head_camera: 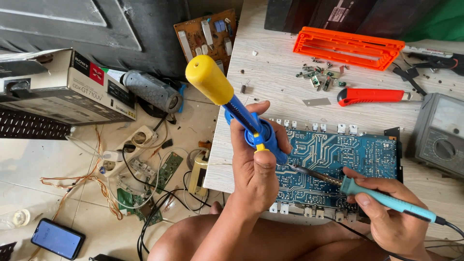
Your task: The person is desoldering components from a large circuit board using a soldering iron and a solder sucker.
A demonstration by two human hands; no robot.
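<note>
Blue circuit board (338, 159), near edge perhaps behind hands (253, 174).

A desoldering pump (232, 99), blue-bodied with a fat yellow plunger knob, stands tilted, knob up and to the left, its nozzle down against a blue circuit board (338, 159). The board lies flat at the near edge of the bench (270, 72), solder side up. A soldering iron (382, 198) with a pale blue handle slants across the board, its tip just beside the pump's nozzle.
</note>
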